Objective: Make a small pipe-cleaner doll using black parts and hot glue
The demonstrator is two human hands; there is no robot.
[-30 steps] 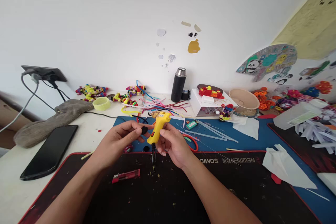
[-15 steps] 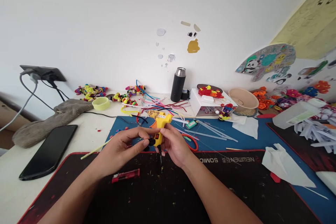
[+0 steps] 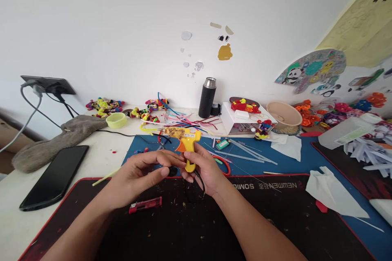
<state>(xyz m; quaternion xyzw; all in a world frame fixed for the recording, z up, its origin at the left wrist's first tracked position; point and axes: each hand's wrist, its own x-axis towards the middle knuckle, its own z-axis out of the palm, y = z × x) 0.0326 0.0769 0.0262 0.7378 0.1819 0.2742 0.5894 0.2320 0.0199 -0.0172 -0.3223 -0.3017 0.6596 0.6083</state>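
Observation:
A yellow hot glue gun (image 3: pixel 191 140) with an orange trigger is upright in my right hand (image 3: pixel 208 169), whose fingers wrap round its handle. Its nozzle points left, its barrel is stained brown, and a black cord runs from the base of the handle. My left hand (image 3: pixel 141 175) is closed beside the handle, thumb and fingers on a small black round piece (image 3: pixel 173 171). What exactly that piece is, I cannot make out. Under my left hand a red box cutter (image 3: pixel 145 204) lies on the black desk mat (image 3: pixel 171 236).
Behind the hands lie pipe cleaners (image 3: pixel 190 120), clear glue sticks (image 3: pixel 251 151) and red-handled scissors (image 3: pixel 226 165). A black thermos (image 3: pixel 207 98) stands by the wall. At left are a phone (image 3: pixel 55 177) and driftwood (image 3: pixel 61 138); at right, white paper (image 3: pixel 333 191) and a plastic bottle (image 3: pixel 349 130).
The glue gun has turned in my right hand, so its side now faces me and its nozzle points left. My left fingers have shifted slightly left with the black piece.

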